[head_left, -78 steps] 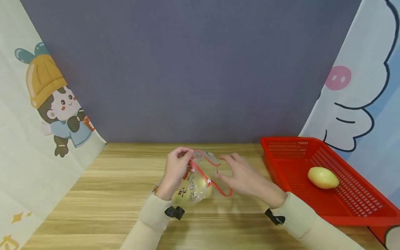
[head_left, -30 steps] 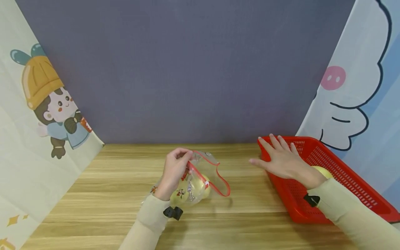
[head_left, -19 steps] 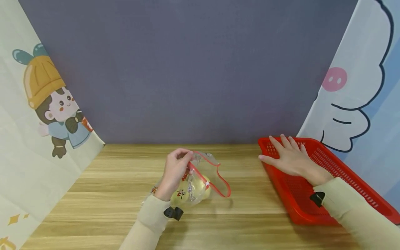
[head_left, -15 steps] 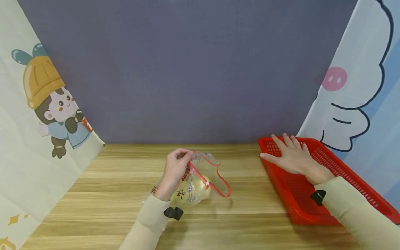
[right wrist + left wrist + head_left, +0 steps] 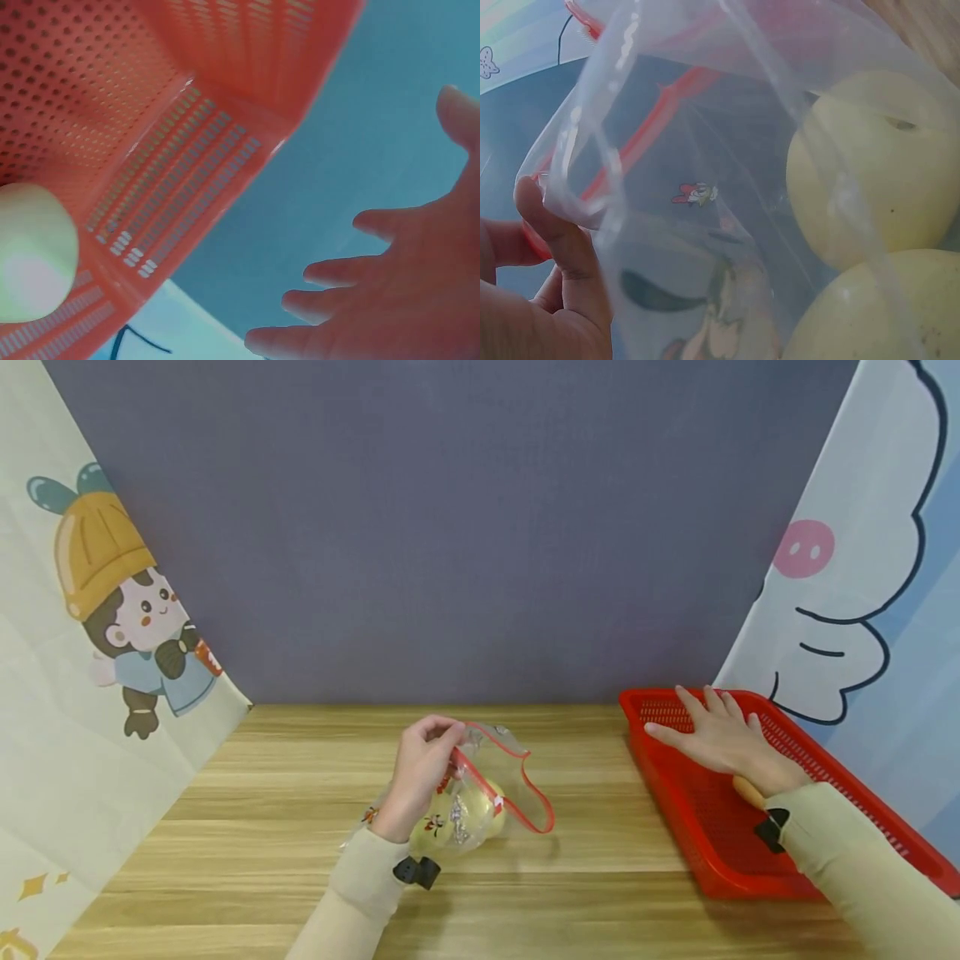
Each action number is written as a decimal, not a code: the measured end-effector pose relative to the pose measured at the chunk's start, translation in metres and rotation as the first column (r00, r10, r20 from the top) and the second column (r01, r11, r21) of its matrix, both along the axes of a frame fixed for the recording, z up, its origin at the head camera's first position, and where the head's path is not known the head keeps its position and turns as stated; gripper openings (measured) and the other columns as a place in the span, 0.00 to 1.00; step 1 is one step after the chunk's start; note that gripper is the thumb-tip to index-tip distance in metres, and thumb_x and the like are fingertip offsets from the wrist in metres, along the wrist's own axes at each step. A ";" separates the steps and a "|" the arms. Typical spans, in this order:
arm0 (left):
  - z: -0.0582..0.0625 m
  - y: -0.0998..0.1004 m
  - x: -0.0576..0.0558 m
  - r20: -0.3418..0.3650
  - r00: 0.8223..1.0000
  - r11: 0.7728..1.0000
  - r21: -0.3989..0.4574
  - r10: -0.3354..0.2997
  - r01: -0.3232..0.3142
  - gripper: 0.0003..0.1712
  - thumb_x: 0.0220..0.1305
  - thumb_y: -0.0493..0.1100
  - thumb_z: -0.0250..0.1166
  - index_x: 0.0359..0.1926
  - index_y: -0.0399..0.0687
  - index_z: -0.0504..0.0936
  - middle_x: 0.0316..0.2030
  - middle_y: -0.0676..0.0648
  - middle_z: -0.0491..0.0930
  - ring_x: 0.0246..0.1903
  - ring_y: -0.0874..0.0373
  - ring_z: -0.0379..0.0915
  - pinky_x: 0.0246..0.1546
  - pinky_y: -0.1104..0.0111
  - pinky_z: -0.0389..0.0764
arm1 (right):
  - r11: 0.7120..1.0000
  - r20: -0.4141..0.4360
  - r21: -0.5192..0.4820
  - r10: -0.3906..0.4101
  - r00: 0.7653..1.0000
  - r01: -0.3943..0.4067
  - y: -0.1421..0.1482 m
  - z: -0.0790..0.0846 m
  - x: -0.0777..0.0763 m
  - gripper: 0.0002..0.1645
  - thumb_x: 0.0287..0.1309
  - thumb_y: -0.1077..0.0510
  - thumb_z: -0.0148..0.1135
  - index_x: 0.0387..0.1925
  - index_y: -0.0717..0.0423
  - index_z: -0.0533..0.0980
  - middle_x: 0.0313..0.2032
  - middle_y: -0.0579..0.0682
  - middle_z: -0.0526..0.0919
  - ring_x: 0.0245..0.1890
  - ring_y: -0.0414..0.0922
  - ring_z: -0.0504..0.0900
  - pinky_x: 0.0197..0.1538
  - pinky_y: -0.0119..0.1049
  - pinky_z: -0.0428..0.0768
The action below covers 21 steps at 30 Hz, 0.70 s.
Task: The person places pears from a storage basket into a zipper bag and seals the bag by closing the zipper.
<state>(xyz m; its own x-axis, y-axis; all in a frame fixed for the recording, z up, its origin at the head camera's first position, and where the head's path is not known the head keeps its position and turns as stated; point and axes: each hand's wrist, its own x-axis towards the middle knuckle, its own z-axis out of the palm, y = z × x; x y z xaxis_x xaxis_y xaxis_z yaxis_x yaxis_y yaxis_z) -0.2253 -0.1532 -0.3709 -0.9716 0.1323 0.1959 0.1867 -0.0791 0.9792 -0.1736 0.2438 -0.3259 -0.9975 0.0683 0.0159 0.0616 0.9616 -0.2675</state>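
Observation:
My left hand point(image 5: 423, 764) pinches the red-edged rim of a clear zip bag point(image 5: 468, 752) between thumb and fingers. The bag lies on its side with its mouth spread toward the right. Inside it sit pale yellow, smooth round fruits point(image 5: 877, 161), one showing a dimpled end in the left wrist view. Over the red basket point(image 5: 675, 810), my right hand point(image 5: 723, 739) hovers with fingers spread, holding nothing. Another yellow fruit point(image 5: 34, 255) rests in the basket; my right wrist and forearm hide most of it in the head view.
The wood-grain table point(image 5: 315, 810) carries the bag at its middle and the basket at its right side. A grey panel point(image 5: 450, 527) rises behind, with printed cartoon sheets on either side.
My right hand has left the bag's mouth and moved right over the basket, fingers spread, still drifting slightly right. My left hand keeps its pinch on the bag rim.

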 end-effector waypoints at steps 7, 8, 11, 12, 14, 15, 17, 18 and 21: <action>0.000 -0.002 0.000 0.005 1.000 1.000 -0.002 -0.001 0.001 0.10 0.73 0.37 0.62 0.47 0.33 0.81 0.39 0.35 0.80 0.18 0.61 0.70 0.16 0.73 0.78 | 0.999 0.026 0.004 -0.033 0.999 0.032 0.016 -0.007 -0.001 0.65 0.63 0.20 0.47 0.78 0.66 0.43 0.72 0.83 0.36 0.69 0.83 0.36 0.62 0.84 0.34; 0.000 -0.002 0.000 0.007 1.000 1.000 -0.002 -0.002 0.002 0.10 0.73 0.37 0.62 0.47 0.32 0.81 0.39 0.34 0.80 0.18 0.61 0.70 0.16 0.73 0.78 | 0.999 0.030 0.004 -0.035 0.999 0.034 0.019 -0.008 0.000 0.65 0.63 0.20 0.46 0.78 0.66 0.43 0.72 0.83 0.36 0.69 0.83 0.36 0.62 0.85 0.35; 0.000 -0.001 0.000 0.009 1.000 1.000 0.001 -0.004 0.004 0.12 0.73 0.37 0.62 0.49 0.30 0.80 0.40 0.34 0.80 0.17 0.61 0.70 0.16 0.73 0.78 | 0.999 0.036 0.000 -0.039 0.999 0.039 0.026 -0.011 0.000 0.65 0.64 0.20 0.45 0.78 0.66 0.42 0.72 0.83 0.36 0.69 0.83 0.36 0.62 0.85 0.35; 0.000 -0.001 0.000 0.009 1.000 1.000 0.001 -0.004 0.004 0.12 0.73 0.37 0.62 0.49 0.29 0.80 0.39 0.34 0.80 0.17 0.62 0.70 0.16 0.74 0.78 | 0.999 0.039 -0.003 -0.042 0.998 0.042 0.028 -0.011 0.000 0.65 0.64 0.20 0.45 0.78 0.66 0.42 0.71 0.84 0.36 0.69 0.83 0.36 0.62 0.85 0.35; 0.000 -0.001 0.000 0.010 1.000 1.000 0.003 -0.004 0.004 0.13 0.73 0.36 0.62 0.49 0.28 0.79 0.39 0.34 0.80 0.17 0.61 0.70 0.16 0.74 0.78 | 0.999 0.041 -0.011 -0.046 0.998 0.046 0.032 -0.012 -0.001 0.65 0.64 0.21 0.45 0.78 0.66 0.42 0.71 0.84 0.36 0.69 0.83 0.36 0.62 0.85 0.36; 0.000 -0.001 0.000 0.011 1.000 1.000 0.003 -0.003 0.003 0.13 0.73 0.36 0.62 0.49 0.28 0.79 0.39 0.34 0.80 0.17 0.61 0.70 0.16 0.74 0.78 | 0.999 0.043 -0.016 -0.049 0.998 0.050 0.034 -0.012 -0.001 0.65 0.65 0.21 0.44 0.78 0.67 0.41 0.71 0.84 0.36 0.69 0.83 0.36 0.62 0.85 0.36; 0.000 -0.001 0.000 0.011 1.000 1.000 0.005 -0.003 0.003 0.13 0.73 0.36 0.62 0.49 0.28 0.79 0.39 0.35 0.80 0.18 0.62 0.70 0.16 0.74 0.78 | 0.998 0.052 -0.024 -0.056 0.997 0.058 0.038 -0.012 0.000 0.66 0.65 0.21 0.45 0.78 0.67 0.41 0.71 0.84 0.36 0.68 0.84 0.36 0.61 0.85 0.35; 0.000 -0.001 0.000 0.011 1.000 1.000 0.005 -0.003 0.003 0.13 0.73 0.36 0.62 0.49 0.28 0.79 0.39 0.35 0.80 0.18 0.62 0.70 0.16 0.74 0.78 | 0.998 0.058 -0.027 -0.060 0.997 0.061 0.039 -0.012 0.000 0.66 0.64 0.21 0.45 0.78 0.68 0.41 0.71 0.85 0.36 0.68 0.84 0.36 0.61 0.86 0.36; 0.000 -0.001 0.000 0.011 1.000 1.000 0.005 -0.003 0.003 0.12 0.73 0.36 0.62 0.49 0.29 0.80 0.39 0.35 0.80 0.18 0.61 0.70 0.16 0.74 0.78 | 0.997 0.070 -0.029 -0.069 0.995 0.071 0.044 -0.012 0.002 0.66 0.64 0.21 0.45 0.77 0.70 0.41 0.70 0.85 0.36 0.67 0.85 0.36 0.60 0.86 0.36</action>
<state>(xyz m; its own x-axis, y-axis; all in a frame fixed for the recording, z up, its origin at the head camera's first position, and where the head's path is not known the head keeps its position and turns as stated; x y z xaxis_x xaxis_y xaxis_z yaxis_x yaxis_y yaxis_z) -0.2252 -0.1543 -0.3706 -0.9733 0.1343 0.1863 0.1761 -0.0842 0.9808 -0.1719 0.2875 -0.3379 -0.9889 0.1375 -0.0556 0.1478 0.9453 -0.2906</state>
